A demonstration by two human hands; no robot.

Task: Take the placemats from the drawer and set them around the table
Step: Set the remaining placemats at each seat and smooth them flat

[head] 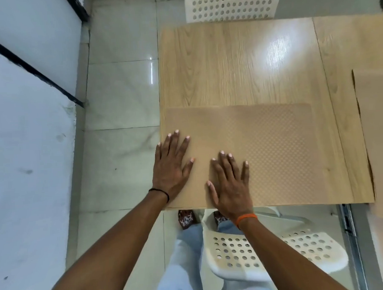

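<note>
head view: only camera we have, looking down over the near edge of the pale wood-grain table.
mat in hand: tan translucent rectangular placemat with a fine dotted weave, flat at the table's near-left corner, long side along the near edge.
left hand: fingers straight and spread, palm down on the mat's left end, little finger right at the table's left edge.
right hand: likewise flat and spread, just beside the left, heel at the near edge.
second mat: another tan sheet at the far right, partly out of frame, its near end seems to overhang the table; we can't tell whether it's one mat or several.
chairs: white perforated plastic chair tucked under in front of us, a matching one across the table.
step, as we read it: smoothing and squaring this mat at the seat.
doing it well: we'd keep palms flat, slide rather than lift, line the near side parallel with the table edge, centre it on the near chair; it looks shifted left of that chair now.
risk: thin sheet, may skate on the glossy top.
drawer: not in view.
</note>
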